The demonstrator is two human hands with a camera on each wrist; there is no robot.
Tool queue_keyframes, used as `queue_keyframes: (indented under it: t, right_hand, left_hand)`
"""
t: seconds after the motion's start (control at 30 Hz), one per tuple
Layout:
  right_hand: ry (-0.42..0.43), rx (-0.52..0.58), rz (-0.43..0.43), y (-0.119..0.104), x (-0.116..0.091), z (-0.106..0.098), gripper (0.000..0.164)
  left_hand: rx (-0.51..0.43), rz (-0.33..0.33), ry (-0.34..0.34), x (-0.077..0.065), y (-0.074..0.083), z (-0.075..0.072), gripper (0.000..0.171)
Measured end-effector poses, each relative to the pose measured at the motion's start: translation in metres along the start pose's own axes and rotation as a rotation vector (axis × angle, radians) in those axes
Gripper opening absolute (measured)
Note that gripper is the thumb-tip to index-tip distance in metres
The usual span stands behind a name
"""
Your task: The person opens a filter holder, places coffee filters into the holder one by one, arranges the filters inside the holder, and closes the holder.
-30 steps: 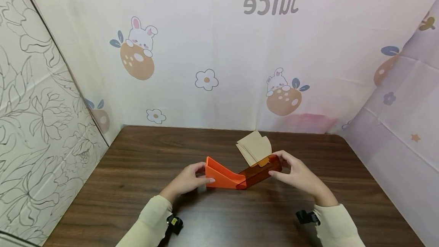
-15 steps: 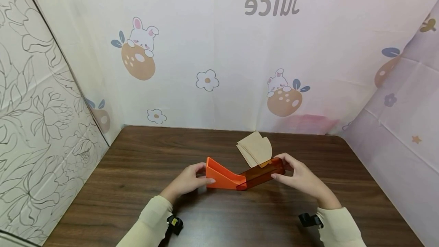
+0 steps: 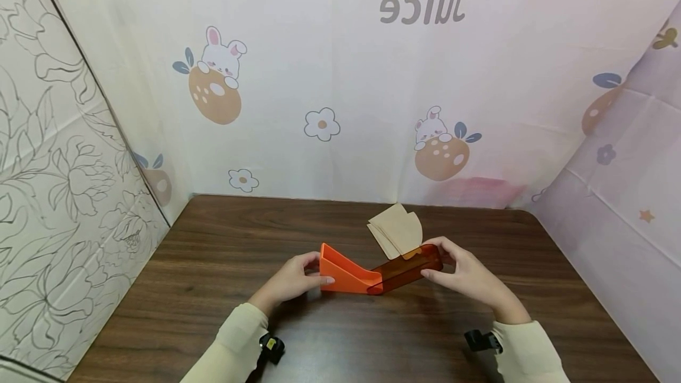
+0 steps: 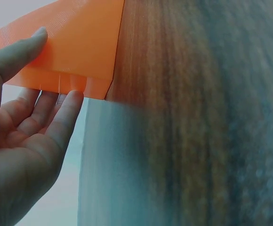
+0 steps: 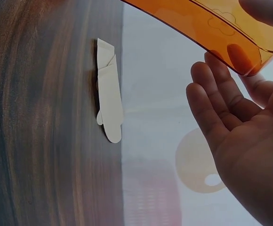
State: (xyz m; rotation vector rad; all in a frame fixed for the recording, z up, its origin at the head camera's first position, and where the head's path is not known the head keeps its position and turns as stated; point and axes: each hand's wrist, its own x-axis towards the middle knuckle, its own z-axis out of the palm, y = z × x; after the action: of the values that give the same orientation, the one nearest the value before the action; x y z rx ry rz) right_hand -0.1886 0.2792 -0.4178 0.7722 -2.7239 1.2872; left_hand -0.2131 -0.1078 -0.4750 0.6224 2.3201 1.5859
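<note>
An orange box with a sloping open top stands on the table, its tall end to the left. A see-through amber lid joins it at the low end and lies swung out to the right, its far end raised. My left hand holds the tall end, thumb on the front side and fingers behind. With thumb and fingertips, my right hand pinches the raised end of the lid. In the right wrist view a flower outline shows on the lid; fingertips show through its amber wall.
Several flat tan paper filters lie in a loose stack behind the lid. The dark wood table meets a printed curtain at the back, with more hanging cloth at both sides.
The right hand has moved slightly right and lowered the lid's raised end a little, mostly in the first half second. The left hand and the orange box stay in place.
</note>
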Motion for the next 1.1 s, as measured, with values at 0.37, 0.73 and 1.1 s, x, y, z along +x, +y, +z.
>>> queue_keyframes:
  t: [0.37,0.73,1.1]
  right_hand:
    - [-0.001,-0.034,-0.005,-0.007,0.001,-0.005,0.047]
    - [0.015,-0.049,0.017,-0.006,0.001,-0.006,0.048]
    - [0.038,-0.049,0.034,-0.011,0.005,-0.012,0.037]
  left_hand:
    - [-0.017,-0.011,0.009,-0.001,0.003,0.000,0.035]
    - [0.006,-0.020,0.012,-0.001,0.003,-0.001,0.035]
    - [-0.001,-0.016,0.012,-0.001,0.003,0.000,0.034]
